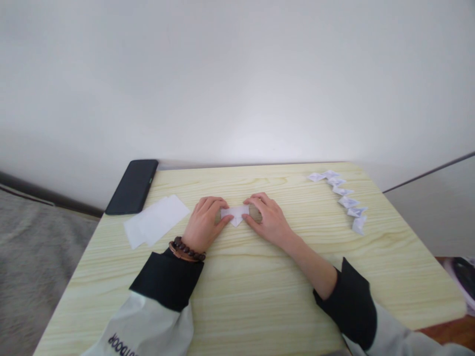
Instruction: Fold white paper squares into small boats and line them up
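A small piece of folded white paper [235, 212] is held between my two hands over the middle of the table. Its upper part is a flat band, and a pointed flap hangs from it toward me. My left hand [206, 220] pinches the left end, thumb below and fingers above. At the other end my right hand [267, 217] grips the paper the same way. The fingertips hide the paper's outer edges.
White paper sheets [158, 220] lie overlapping at the left, beside a black tablet-like device [132, 187]. Several folded paper boats [348, 201] form a curved row at the right. A white wall [237, 89] rises behind the wooden table [252, 296].
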Motion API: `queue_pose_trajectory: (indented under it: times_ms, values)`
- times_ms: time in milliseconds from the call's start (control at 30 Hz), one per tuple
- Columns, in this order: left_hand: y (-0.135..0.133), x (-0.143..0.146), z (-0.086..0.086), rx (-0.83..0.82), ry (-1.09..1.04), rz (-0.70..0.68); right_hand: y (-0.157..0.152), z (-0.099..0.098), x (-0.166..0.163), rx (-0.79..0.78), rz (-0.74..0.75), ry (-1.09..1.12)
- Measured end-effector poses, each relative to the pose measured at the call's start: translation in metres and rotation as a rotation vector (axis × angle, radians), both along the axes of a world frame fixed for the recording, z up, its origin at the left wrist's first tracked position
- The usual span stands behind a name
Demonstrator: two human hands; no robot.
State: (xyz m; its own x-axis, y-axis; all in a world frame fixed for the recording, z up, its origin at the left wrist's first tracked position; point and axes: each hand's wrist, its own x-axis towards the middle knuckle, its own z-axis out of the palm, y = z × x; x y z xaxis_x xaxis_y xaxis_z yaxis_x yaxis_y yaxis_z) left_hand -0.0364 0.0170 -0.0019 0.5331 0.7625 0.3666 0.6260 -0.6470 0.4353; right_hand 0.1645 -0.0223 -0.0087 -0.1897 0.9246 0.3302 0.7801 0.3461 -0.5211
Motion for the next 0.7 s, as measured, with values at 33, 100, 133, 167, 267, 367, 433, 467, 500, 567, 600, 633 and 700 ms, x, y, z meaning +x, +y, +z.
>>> queue_pose_trajectory:
  times_ms: [33,100,133,167,267,367,433,467,500,567,600,633,700]
  values:
    - [0.000,0.000,0.001,-0.027,-0.016,-0.017,0.000,0.000,0.000,0.000,0.004,-0.002]
    - [0.000,0.000,0.003,-0.077,-0.042,-0.038,0.000,0.001,0.001,-0.008,0.020,-0.016]
    - [-0.001,0.000,0.003,-0.097,-0.048,-0.039,0.000,0.001,0.001,-0.016,0.029,-0.021]
    - [-0.001,0.001,0.004,-0.111,-0.050,-0.035,0.000,0.002,0.001,-0.021,0.040,-0.022]
    - [-0.002,0.001,0.004,-0.118,-0.047,-0.022,0.000,0.003,0.002,-0.021,0.087,0.002]
    - [-0.003,0.001,0.005,-0.096,-0.060,-0.039,0.001,0.003,0.001,-0.004,0.128,0.050]
    - [-0.004,0.002,0.007,-0.084,-0.066,-0.050,0.001,0.003,0.001,-0.002,0.148,0.087]
    - [-0.005,0.003,0.008,-0.088,-0.065,-0.061,0.000,0.003,0.000,-0.007,0.160,0.106]
    - [-0.006,0.004,0.009,-0.099,-0.069,-0.073,0.000,0.003,0.000,-0.012,0.172,0.124]
    - [-0.008,0.006,0.010,-0.138,-0.101,-0.091,-0.001,0.004,0.000,-0.025,0.196,0.149]
    - [-0.010,0.007,0.010,-0.157,-0.124,-0.094,-0.002,0.005,0.000,-0.030,0.205,0.153]
    - [-0.011,0.008,0.010,-0.171,-0.146,-0.091,-0.003,0.006,-0.001,-0.032,0.212,0.154]
    - [-0.013,0.010,0.010,-0.184,-0.169,-0.081,-0.004,0.007,-0.001,-0.031,0.229,0.149]
